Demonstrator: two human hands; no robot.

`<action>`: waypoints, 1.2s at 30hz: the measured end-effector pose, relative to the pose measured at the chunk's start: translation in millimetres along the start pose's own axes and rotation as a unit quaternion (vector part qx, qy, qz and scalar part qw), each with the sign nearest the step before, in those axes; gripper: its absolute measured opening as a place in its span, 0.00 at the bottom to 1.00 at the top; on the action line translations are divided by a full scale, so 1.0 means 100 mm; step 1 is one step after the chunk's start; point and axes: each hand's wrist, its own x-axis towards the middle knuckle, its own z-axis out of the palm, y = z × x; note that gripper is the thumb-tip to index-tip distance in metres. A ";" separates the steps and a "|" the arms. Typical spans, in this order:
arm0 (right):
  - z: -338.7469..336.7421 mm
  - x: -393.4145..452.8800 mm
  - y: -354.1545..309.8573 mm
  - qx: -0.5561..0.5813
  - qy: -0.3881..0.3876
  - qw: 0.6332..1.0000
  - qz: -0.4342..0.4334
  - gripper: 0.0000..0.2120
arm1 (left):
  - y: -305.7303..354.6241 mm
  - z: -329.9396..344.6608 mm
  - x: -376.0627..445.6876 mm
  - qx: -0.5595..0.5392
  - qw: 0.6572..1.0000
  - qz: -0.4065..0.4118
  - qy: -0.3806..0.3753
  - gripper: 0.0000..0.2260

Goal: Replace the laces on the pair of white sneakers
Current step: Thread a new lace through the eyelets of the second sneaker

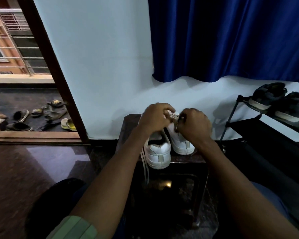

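Single head cam, wide-angle, looking forward and down from above. Close on both forearms and the sneakers (169,144) on the dark surface (128,125), wall (102,66) straight ahead.

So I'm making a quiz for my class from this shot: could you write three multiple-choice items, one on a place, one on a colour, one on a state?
1. Where do the white sneakers stand?
A. on the dark stool
B. on the shoe rack
C. outside the doorway

2. What colour is the curtain?
A. red
B. blue
C. green

3. What are the hands doing?
A. resting on the knees
B. working at the lace on the farther sneaker
C. holding a sandal

Answers:
1 A, both sneakers sit on the stool's top.
2 B, it hangs deep blue.
3 B, the left hand and right hand are curled at the lace.
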 end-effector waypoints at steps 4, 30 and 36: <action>0.09 -0.03 -0.03 0.013 -0.115 0.991 -0.073 0.14 | -0.42 -0.33 -0.02 0.049 0.977 -0.199 0.052 0.10; 0.61 0.10 -0.71 0.134 -0.178 0.965 -0.137 0.06 | -0.79 -0.32 -0.32 0.122 0.937 -0.317 -0.088 0.23; 0.70 0.43 -0.70 0.264 -0.171 0.941 -0.127 0.37 | -0.57 -0.57 -0.08 -0.246 0.946 -0.210 -0.018 0.10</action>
